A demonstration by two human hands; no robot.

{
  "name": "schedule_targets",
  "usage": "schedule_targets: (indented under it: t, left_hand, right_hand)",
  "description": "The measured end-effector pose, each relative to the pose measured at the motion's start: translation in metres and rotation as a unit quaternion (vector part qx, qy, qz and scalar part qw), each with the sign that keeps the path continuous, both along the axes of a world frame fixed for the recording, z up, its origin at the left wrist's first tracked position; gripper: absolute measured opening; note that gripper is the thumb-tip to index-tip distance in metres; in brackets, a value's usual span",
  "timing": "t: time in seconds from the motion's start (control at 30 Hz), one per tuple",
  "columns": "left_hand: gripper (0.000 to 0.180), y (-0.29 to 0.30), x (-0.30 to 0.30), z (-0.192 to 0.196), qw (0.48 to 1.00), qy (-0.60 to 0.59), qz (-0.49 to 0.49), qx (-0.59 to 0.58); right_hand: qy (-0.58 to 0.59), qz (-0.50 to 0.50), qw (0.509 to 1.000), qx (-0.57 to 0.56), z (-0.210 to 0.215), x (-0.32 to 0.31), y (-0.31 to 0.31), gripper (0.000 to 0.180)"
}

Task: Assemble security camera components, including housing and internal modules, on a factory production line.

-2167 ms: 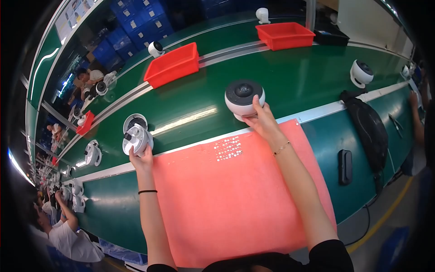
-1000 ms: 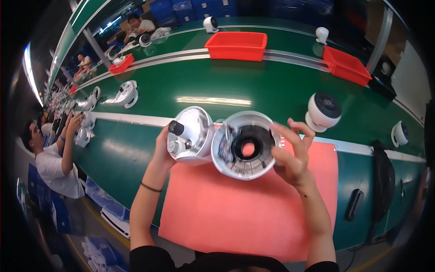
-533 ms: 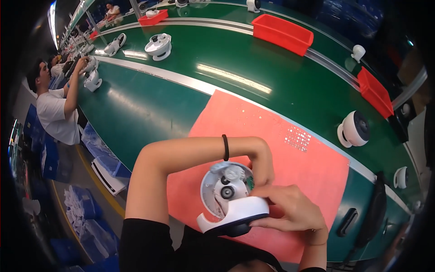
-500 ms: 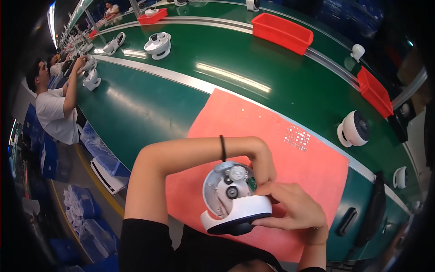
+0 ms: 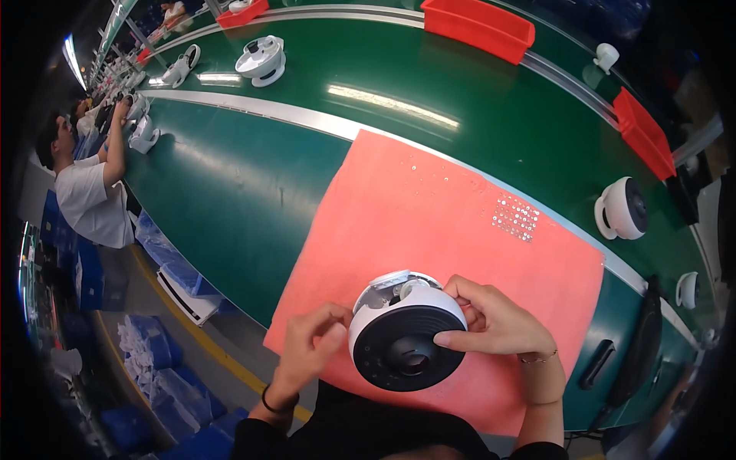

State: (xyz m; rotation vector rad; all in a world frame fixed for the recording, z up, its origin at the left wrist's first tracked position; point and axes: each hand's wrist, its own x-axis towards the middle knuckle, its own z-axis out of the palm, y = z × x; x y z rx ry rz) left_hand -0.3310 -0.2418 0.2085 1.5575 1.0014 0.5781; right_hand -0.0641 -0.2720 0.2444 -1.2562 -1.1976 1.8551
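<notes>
A white round device with a glossy black front disc sits low over the pink mat, its black face turned toward me. Its upper back is uncovered, and a grey inner rim with white parts shows there. My right hand grips it from the right, thumb on the black face and fingers curled behind the white shell. On the other side is my left hand, fingers loosely bent and thumb apart, with fingertips close to the shell's left edge. Whether they touch it I cannot tell.
The pink mat bears rows of small shiny screws. Beyond a metal rail, a green belt carries more white devices. Red bins stand farther back. A black tool lies right of the mat. A co-worker sits far left.
My left arm, which was crossed over the device, has drawn back to its left side. The device has tipped so its black face shows and most of its inside is hidden.
</notes>
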Motion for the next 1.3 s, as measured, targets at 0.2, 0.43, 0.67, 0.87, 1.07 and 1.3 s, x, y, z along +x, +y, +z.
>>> schedule_targets:
  t: [0.2,0.43,0.67,0.87,1.07,1.3]
  left_hand:
    - [0.034,-0.009,0.010,0.016,0.998,0.010,-0.030,0.049]
    - [0.038,-0.002,0.021,0.036,0.974,0.186,-0.041,0.120]
    - [0.037,0.014,0.022,0.038,0.928,0.300,-0.098,0.198]
    - [0.043,0.022,0.025,0.045,0.896,0.339,-0.150,0.244]
    - [0.045,0.025,0.027,0.044,0.884,0.345,-0.175,0.263]
    - [0.044,0.027,0.025,0.042,0.878,0.345,-0.188,0.274]
  right_hand:
    - [-0.001,-0.032,0.999,-0.012,-0.005,-0.004,0.002,0.029]
    - [-0.171,-0.055,0.977,0.118,0.003,-0.001,-0.001,0.016]
    - [-0.313,-0.053,0.915,0.251,-0.018,-0.006,0.008,0.026]
    - [-0.385,-0.020,0.874,0.296,-0.017,-0.006,0.013,0.029]
    - [-0.403,0.012,0.867,0.292,-0.014,-0.002,0.011,0.027]
    - [-0.453,-0.034,0.762,0.462,0.003,-0.013,0.001,0.041]
